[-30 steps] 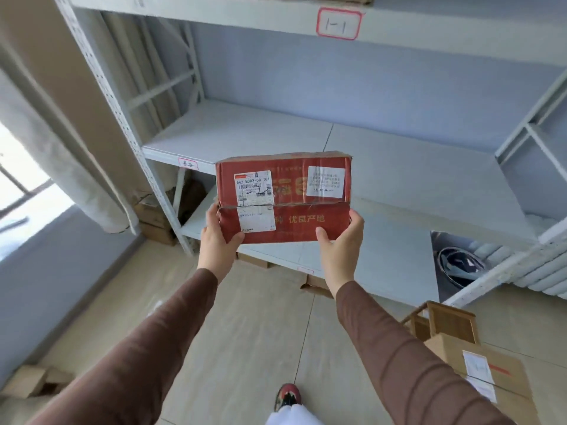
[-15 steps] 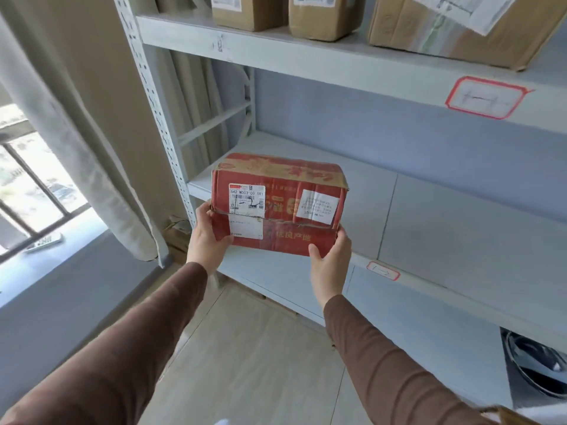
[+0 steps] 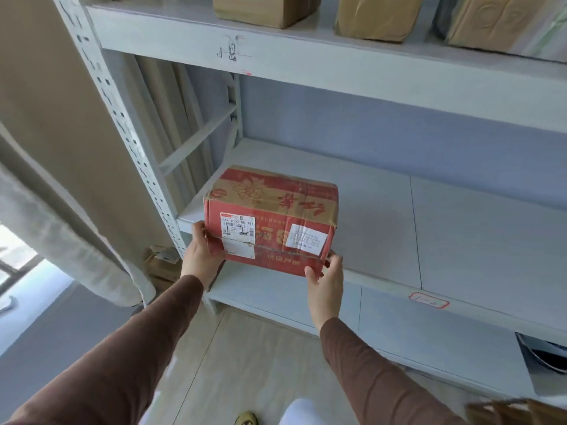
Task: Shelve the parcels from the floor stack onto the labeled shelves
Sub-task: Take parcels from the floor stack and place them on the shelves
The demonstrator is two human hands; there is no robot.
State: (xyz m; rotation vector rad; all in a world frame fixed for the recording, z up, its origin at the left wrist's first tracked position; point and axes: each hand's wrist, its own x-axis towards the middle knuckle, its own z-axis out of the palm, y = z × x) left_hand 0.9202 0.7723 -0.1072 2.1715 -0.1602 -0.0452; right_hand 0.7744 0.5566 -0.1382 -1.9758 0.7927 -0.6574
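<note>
A red cardboard parcel (image 3: pixel 273 222) with two white labels on its near face sits at the front left corner of the middle shelf (image 3: pixel 460 234). My left hand (image 3: pixel 201 256) grips its lower left corner, thumb on the front face. My right hand (image 3: pixel 325 282) holds its lower right corner from below. The parcel's near edge overhangs the shelf's front lip. A red-framed label (image 3: pixel 428 300) is stuck on that shelf's front edge to the right.
The upper shelf (image 3: pixel 337 62) carries three brown parcels (image 3: pixel 377 16). A lower shelf (image 3: pixel 429 329) lies beneath. The rack's perforated upright (image 3: pixel 122 118) stands at left, with a curtain (image 3: pixel 61 228) beside it. A brown box (image 3: pixel 518 412) shows at bottom right.
I have stepped closer and carried the parcel forward and down onto the middle shelf's left corner. Its top face now shows. Both hands keep their hold.
</note>
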